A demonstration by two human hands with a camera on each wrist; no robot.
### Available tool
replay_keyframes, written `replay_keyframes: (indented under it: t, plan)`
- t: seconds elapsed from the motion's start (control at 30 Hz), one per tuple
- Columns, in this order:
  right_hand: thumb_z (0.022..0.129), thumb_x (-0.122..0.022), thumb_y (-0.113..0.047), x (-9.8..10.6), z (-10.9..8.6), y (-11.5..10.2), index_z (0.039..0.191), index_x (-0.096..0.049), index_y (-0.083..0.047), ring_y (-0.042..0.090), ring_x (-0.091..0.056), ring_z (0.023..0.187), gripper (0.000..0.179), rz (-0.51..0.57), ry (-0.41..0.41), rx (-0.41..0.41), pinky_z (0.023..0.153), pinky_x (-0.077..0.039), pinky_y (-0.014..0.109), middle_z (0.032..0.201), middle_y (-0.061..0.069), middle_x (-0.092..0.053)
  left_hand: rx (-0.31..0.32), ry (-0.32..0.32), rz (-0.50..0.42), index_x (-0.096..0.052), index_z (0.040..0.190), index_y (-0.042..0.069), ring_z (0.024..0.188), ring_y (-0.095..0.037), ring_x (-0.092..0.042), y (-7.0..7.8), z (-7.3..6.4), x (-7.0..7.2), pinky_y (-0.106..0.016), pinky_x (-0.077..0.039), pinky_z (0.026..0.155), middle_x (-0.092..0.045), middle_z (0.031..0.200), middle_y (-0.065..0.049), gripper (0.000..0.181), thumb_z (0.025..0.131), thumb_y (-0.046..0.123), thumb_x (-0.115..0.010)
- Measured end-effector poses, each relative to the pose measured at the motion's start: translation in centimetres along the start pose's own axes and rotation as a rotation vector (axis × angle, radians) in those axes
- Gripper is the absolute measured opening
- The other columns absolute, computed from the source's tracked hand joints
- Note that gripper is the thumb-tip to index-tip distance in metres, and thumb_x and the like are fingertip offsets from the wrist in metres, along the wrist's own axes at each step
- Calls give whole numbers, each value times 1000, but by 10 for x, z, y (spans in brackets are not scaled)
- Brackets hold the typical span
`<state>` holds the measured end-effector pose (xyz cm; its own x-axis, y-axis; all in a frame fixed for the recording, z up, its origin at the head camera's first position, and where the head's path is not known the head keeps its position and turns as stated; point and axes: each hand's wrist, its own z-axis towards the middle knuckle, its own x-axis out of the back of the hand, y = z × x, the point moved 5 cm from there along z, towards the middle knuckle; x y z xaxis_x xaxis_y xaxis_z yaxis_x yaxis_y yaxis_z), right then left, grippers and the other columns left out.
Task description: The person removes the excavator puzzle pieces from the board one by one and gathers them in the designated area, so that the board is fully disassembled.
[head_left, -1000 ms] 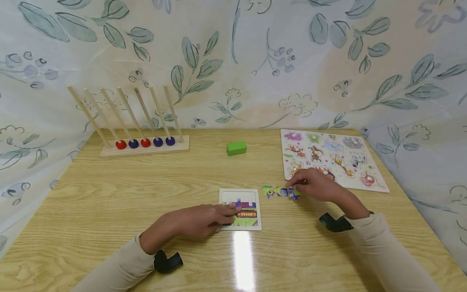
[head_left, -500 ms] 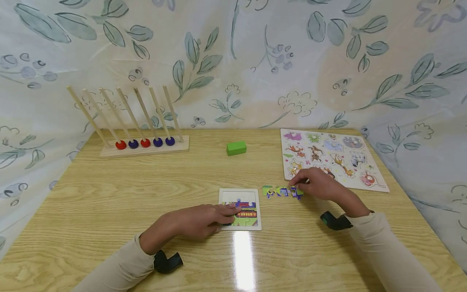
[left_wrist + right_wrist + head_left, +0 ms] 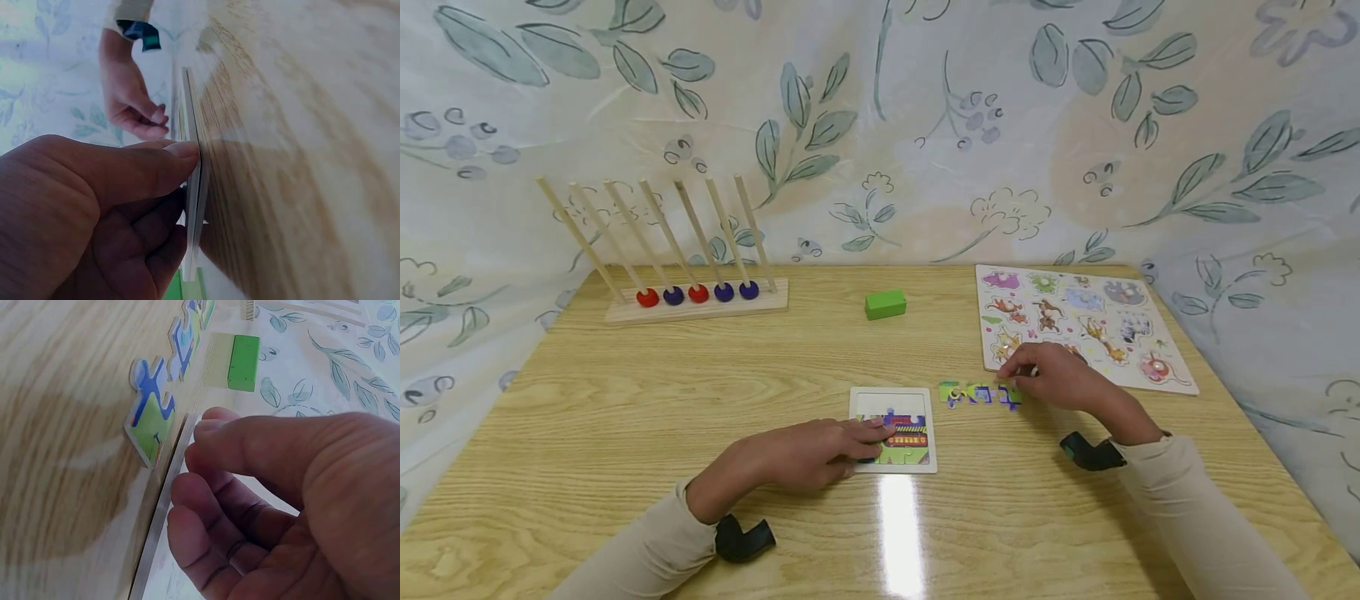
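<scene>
My left hand grips the lower left corner of a white square puzzle tray. Its thumb is against the tray's edge in the left wrist view, and fingers lie over the picture of a red and blue vehicle in the tray. To the right, jigsaw pieces in green and purple lie in a row: a left piece, a middle piece and a right piece. Close above the right piece is my right hand, fingers loosely curled, thumb near the index finger, nothing between them.
An animal peg puzzle board lies at the back right, partly under the right hand. A green block sits at the back middle. At the back left stands a wooden peg rack with red and blue rings. A floral cloth hangs behind the table.
The right piece has shifted slightly to the right along the table, and my right hand has moved a little up and away from it. My left hand stays on the tray.
</scene>
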<state>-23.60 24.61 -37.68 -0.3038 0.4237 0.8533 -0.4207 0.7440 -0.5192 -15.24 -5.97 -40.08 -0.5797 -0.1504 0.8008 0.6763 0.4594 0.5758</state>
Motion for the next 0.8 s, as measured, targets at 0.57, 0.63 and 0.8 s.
replay_keyframes:
  t: [0.57, 0.63, 0.8]
  plan:
    - [90, -62, 6, -9, 2, -27, 101, -73, -1, 13, -60, 79, 18, 49, 18, 77, 67, -51, 31, 98, 4, -67, -40, 57, -71, -58, 135, 3, 136, -16, -37, 2, -1, 4, -29, -41, 102, -45, 147, -3, 41, 94, 1, -61]
    - [91, -60, 6, -10, 3, -31, 102, -73, -1, 13, -58, 78, 19, 62, 10, 85, 67, -50, 31, 98, 4, -67, -44, 84, -78, -59, 134, 2, 137, -16, -36, 2, -1, 6, -30, -41, 101, -45, 147, -4, 40, 93, 2, -63]
    - [92, -59, 6, -15, 4, -41, 103, -73, 1, 12, -59, 74, 18, 90, -13, 129, 63, -49, 29, 98, 5, -67, 3, 172, -29, -54, 138, 0, 141, -21, -30, 1, -1, 12, -40, -34, 108, -38, 152, -9, 46, 94, 8, -65]
